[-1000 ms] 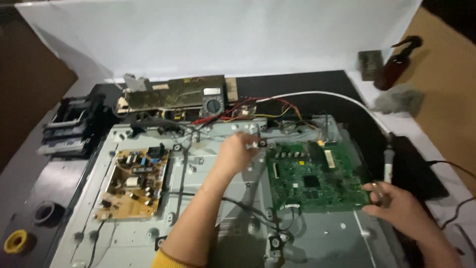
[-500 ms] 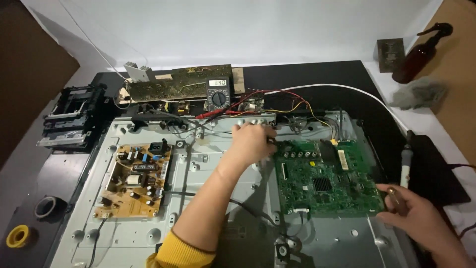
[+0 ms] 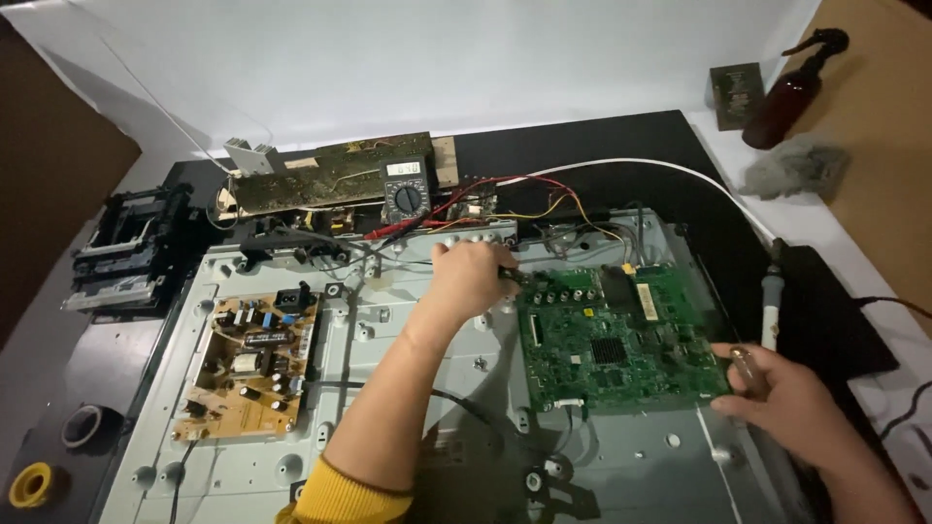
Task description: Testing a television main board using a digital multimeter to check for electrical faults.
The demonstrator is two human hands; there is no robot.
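Probing of the green rectangular circuit board (image 3: pixel 621 340), mounted right of centre on the grey metal chassis (image 3: pixel 388 388): my left hand (image 3: pixel 473 279) presses a thin dark probe, fingers closed on it, at the board's far left corner. My right hand (image 3: pixel 777 393) pinches a small amber piece at its near right edge. Next contact likely demands steadiness. Probe tip hidden.

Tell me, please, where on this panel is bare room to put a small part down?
Bare metal lies between the tan power board and the green main board, beside the left forearm. The top edge by the multimeter is crowded with wires. The left hand and right hand occupy the green board's corners.
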